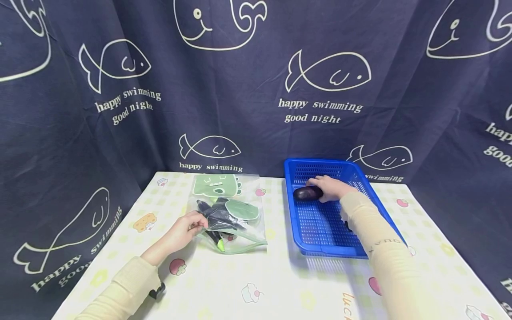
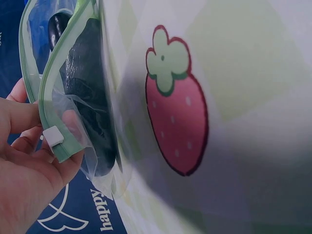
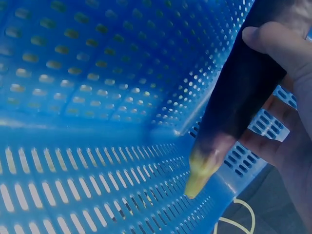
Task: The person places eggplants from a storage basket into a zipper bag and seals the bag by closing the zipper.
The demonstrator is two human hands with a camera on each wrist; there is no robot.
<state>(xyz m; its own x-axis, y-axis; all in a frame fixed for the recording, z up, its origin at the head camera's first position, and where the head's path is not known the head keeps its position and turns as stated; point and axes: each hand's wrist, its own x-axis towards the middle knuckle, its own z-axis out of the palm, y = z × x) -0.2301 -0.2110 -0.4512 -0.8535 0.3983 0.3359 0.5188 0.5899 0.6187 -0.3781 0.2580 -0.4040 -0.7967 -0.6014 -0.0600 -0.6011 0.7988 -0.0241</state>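
Observation:
On the left of the table, a clear zip bag (image 1: 252, 246) with a green seal and a green cartoon print lies with its mouth toward me. Several dark eggplants (image 1: 218, 213) are inside it. My left hand (image 1: 188, 229) pinches the bag's mouth at its left corner, beside the white slider (image 2: 53, 136). Over in the blue basket (image 1: 295, 222), my right hand (image 1: 328, 187) grips a dark purple eggplant (image 1: 307, 193), thumb on one side and fingers on the other. Its yellow-green stem end (image 3: 201, 170) shows in the right wrist view, close to the basket's slotted wall.
The table (image 1: 224, 284) has a pale checked cloth with printed strawberries and cupcakes. Behind it hangs a dark blue curtain (image 1: 256, 89) with fish drawings. The basket's perforated walls rise around my right hand. A strip of tabletop separates bag and basket.

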